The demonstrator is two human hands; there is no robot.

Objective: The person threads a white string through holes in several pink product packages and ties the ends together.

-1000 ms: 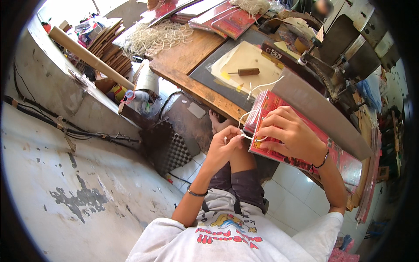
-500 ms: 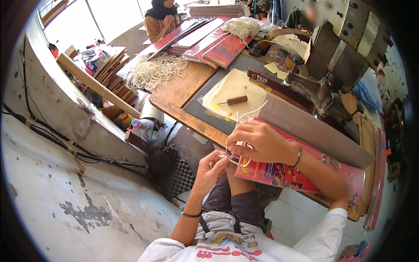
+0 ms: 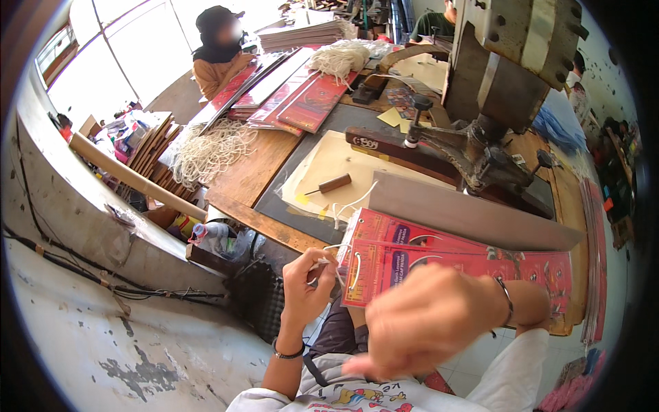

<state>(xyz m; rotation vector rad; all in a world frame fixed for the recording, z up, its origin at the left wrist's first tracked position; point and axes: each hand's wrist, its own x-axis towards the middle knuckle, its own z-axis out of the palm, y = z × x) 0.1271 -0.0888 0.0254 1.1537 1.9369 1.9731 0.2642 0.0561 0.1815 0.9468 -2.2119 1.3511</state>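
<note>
Glossy red printed boards (image 3: 467,264) lie stacked at the table's near edge, with white cord (image 3: 355,271) looped through their left ends. My left hand (image 3: 307,285) is closed at that end, its fingertips pinching a cord. My right hand (image 3: 425,319) is raised over the boards' near side, close to the camera; motion smears its fingers, and whether it holds anything cannot be made out. A grey flat board (image 3: 473,209) lies just beyond the red ones, a cord end resting near its left corner. Farther off, a wooden-handled awl (image 3: 333,184) sits on cream paper (image 3: 316,168).
A heavy metal press (image 3: 473,151) stands at the right of the table. Tangled white cord (image 3: 213,152) and more red boards (image 3: 319,103) lie at the far side, where a person (image 3: 216,62) sits. A cardboard tube (image 3: 130,175) leans along the left wall.
My right hand has left the cord end of the boards, moving down toward me. My left hand stays by the cord. The view has shifted, showing more of the press.
</note>
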